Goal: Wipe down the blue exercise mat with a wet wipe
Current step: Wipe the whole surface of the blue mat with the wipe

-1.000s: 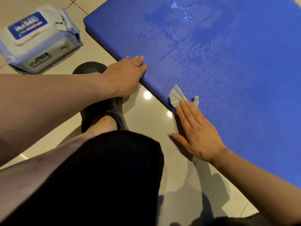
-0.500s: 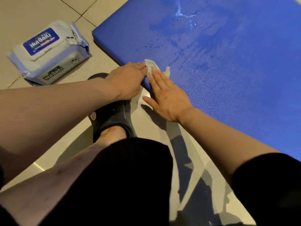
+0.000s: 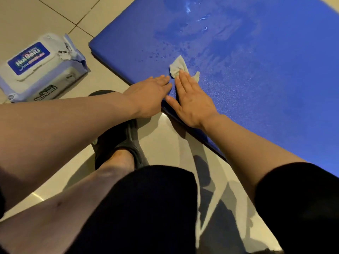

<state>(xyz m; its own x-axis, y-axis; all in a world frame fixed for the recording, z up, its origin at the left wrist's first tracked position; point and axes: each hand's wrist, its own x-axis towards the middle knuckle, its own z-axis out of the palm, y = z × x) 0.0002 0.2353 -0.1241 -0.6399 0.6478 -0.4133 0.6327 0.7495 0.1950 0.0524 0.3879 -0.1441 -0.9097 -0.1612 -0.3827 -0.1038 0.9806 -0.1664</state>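
Mid-wipe. Your right hand (image 3: 192,103) lies flat, straight fingers pressing the crumpled wet wipe (image 3: 178,67) onto the blue mat (image 3: 266,70) just inside its near edge. Left hand (image 3: 149,95) rests flat beside it, fingers relaxed, steadying that edge. Next: likely sweep away from you, pressing evenly. Dry mat lies open to the right; pack of wipes (image 3: 39,69) sits well apart on the floor tiles (image 3: 27,17).

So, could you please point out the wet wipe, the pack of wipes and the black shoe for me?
wet wipe (image 3: 177,66): head view, on its crumpled middle.
pack of wipes (image 3: 29,58): head view, on the blue label of its lid.
black shoe (image 3: 119,138): head view, on its upper.
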